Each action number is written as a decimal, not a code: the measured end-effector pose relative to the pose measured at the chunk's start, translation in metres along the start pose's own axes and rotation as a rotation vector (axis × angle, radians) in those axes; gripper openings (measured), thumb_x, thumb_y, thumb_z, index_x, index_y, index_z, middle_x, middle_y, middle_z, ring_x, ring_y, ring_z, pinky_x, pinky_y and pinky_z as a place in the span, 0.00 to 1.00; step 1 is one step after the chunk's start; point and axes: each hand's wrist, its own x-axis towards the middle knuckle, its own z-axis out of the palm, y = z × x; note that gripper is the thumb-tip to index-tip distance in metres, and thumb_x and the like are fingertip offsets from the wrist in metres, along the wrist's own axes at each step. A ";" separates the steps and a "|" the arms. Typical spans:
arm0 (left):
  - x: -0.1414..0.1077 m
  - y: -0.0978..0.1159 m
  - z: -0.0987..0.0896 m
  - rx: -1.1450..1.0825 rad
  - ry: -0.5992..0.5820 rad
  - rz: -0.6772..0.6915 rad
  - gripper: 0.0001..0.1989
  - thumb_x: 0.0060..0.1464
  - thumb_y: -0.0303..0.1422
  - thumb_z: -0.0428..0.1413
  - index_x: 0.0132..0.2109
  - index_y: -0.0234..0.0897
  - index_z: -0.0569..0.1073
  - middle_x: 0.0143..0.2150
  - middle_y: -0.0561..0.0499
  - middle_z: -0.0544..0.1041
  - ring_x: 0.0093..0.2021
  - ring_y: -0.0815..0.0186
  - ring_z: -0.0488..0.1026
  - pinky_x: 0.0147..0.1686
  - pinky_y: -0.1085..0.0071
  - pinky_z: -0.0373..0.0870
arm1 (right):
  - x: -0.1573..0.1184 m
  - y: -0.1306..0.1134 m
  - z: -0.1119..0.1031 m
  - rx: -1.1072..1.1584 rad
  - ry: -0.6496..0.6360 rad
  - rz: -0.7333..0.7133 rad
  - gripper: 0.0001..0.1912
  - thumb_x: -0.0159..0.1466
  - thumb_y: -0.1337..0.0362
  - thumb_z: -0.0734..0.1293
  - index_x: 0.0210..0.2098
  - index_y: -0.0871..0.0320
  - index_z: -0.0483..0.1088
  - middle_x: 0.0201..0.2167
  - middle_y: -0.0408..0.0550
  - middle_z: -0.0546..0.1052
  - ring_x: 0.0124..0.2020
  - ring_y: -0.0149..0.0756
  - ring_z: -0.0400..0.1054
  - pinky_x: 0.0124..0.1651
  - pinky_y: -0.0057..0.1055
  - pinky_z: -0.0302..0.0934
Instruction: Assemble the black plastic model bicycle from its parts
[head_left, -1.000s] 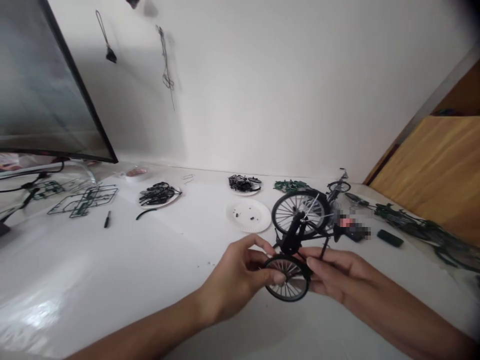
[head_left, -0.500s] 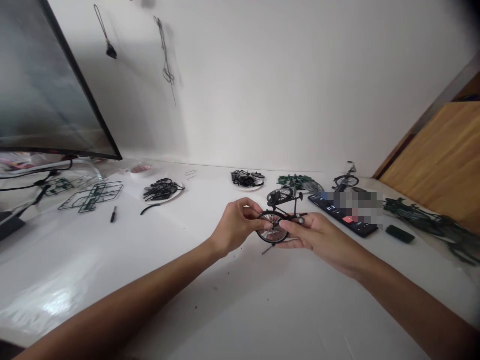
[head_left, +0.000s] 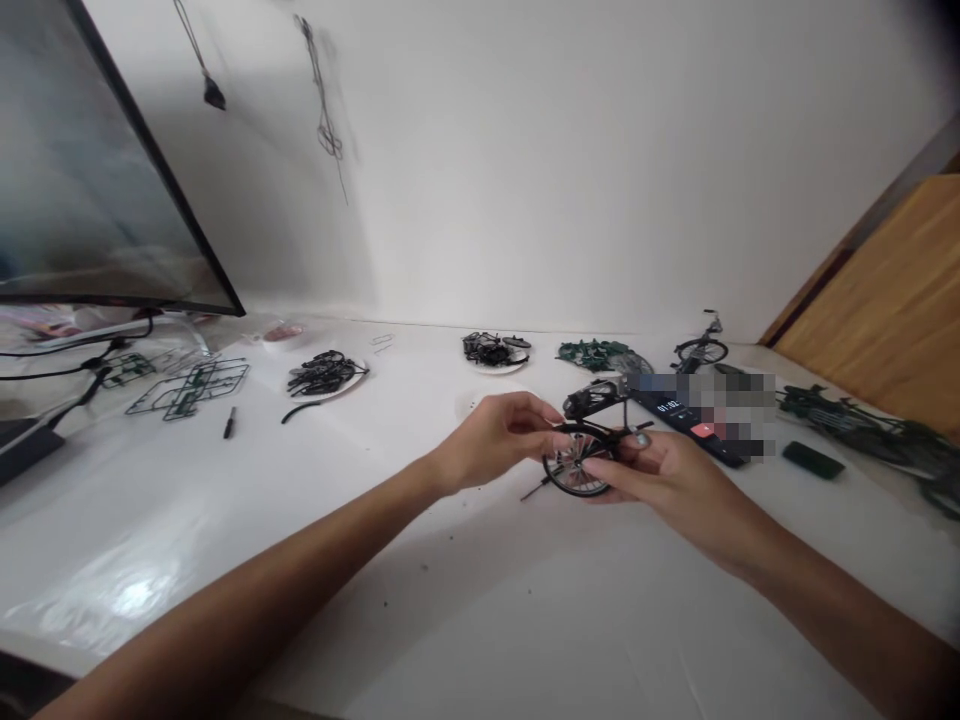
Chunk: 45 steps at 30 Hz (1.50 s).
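A small black model bicycle [head_left: 581,472] with a spoked wheel is held between my two hands above the white table. My left hand [head_left: 504,440] pinches the left edge of the wheel between thumb and fingers. On the other side, my right hand [head_left: 660,474] grips the model, its thumb at the wheel's hub and its fingers behind. The frame and seat stick up over the wheel. Beneath the wheel, a thin rod [head_left: 535,489] points down to the left.
Plates of black parts [head_left: 361,379] [head_left: 517,366] and green parts [head_left: 592,354] line the back. A second model bicycle [head_left: 703,350], a phone [head_left: 724,446] and a dark green block [head_left: 813,460] lie right. Green part frames [head_left: 195,388], a small screwdriver [head_left: 229,423] and a monitor [head_left: 67,160] are left.
Both hands and the bicycle have shifted to the right. My left thumb has moved from the wheel's hub to its upper left edge.
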 end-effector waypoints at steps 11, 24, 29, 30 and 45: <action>-0.003 -0.043 -0.091 1.055 0.320 0.115 0.06 0.62 0.31 0.53 0.43 0.36 0.74 0.40 0.46 0.79 0.36 0.62 0.74 0.37 0.64 0.70 | 0.010 0.026 -0.011 -0.040 0.328 0.004 0.16 0.55 0.54 0.75 0.36 0.59 0.77 0.36 0.51 0.82 0.33 0.45 0.79 0.36 0.40 0.76; 0.007 -0.046 -0.086 1.391 0.124 0.253 0.06 0.65 0.28 0.52 0.46 0.36 0.73 0.42 0.46 0.79 0.41 0.62 0.75 0.38 0.67 0.70 | 0.020 0.036 -0.009 -0.073 0.398 0.073 0.21 0.56 0.52 0.73 0.41 0.61 0.75 0.38 0.53 0.82 0.26 0.38 0.77 0.32 0.34 0.72; 0.006 -0.043 -0.090 1.394 0.187 0.261 0.06 0.66 0.29 0.51 0.47 0.34 0.72 0.41 0.46 0.78 0.40 0.62 0.74 0.37 0.67 0.70 | 0.024 0.040 -0.011 -0.108 0.368 0.070 0.20 0.58 0.52 0.72 0.43 0.61 0.75 0.39 0.53 0.82 0.26 0.38 0.77 0.31 0.33 0.71; 0.006 -0.042 -0.090 1.395 0.188 0.265 0.06 0.66 0.30 0.51 0.46 0.34 0.72 0.41 0.46 0.78 0.39 0.62 0.74 0.37 0.67 0.70 | 0.024 0.040 -0.011 -0.121 0.355 0.063 0.20 0.58 0.52 0.71 0.42 0.60 0.75 0.38 0.53 0.82 0.26 0.38 0.77 0.31 0.33 0.71; 0.013 -0.026 -0.038 1.396 -0.019 0.286 0.09 0.67 0.28 0.48 0.48 0.35 0.72 0.46 0.45 0.78 0.45 0.60 0.74 0.45 0.63 0.70 | 0.024 0.038 -0.009 -0.181 0.389 -0.058 0.16 0.60 0.51 0.70 0.34 0.58 0.72 0.32 0.48 0.81 0.23 0.35 0.75 0.29 0.30 0.69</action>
